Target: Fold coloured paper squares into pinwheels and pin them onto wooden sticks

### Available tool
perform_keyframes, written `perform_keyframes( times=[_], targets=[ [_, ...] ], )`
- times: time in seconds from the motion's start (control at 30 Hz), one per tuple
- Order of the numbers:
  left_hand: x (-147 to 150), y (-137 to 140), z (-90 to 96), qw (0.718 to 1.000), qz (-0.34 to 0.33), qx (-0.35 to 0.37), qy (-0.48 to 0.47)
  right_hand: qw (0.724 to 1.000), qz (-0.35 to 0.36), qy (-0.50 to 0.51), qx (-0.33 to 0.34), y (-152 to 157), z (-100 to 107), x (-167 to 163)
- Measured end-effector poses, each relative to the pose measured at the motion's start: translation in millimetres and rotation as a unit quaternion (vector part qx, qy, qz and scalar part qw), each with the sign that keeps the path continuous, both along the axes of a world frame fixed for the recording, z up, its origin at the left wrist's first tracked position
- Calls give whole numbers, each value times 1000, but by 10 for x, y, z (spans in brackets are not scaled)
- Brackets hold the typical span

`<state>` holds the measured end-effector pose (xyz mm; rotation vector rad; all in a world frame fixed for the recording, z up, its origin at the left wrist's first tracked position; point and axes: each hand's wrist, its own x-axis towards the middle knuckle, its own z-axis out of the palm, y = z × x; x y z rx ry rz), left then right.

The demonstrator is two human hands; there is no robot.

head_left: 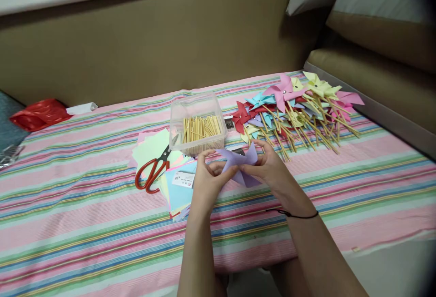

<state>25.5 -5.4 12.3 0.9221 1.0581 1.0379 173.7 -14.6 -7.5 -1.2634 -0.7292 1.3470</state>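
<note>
Between my two hands is a purple paper pinwheel (240,163), its corners folded in toward the middle. My left hand (211,172) grips its left side, thumb pressed near the centre. My right hand (267,165) pinches it from the right, thumb and finger also close to the centre. No stick shows on this pinwheel, and what lies beneath the thumbs is hidden. Just beyond my hands stands a clear plastic box (197,145) holding many short wooden sticks (201,128). Stacked coloured paper squares (180,197) lie left of my left hand, with a small printed card (184,179) on top.
Red-handled scissors (151,174) rest on more paper sheets (150,145). A pile of finished pinwheels on sticks (289,106) lies at the right back. A red plastic bag (41,114) sits at the far left. Striped cloth (85,224) covers the surface; sofa cushions (381,29) stand right.
</note>
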Motion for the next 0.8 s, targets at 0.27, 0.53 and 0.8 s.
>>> perform_keyframes(
  times=[0.27,0.53,0.8],
  targets=[
    [-34,15,-50,999,-1,2,40,999,39,-21,-4,-8,-44,-3],
    [-169,66,-11,988,141,60,19,996,-52,-33,62,66,-11,38],
    [-432,138,32,948,301,79,-68,873,-35,-454,173,332,-396,56]
  ],
)
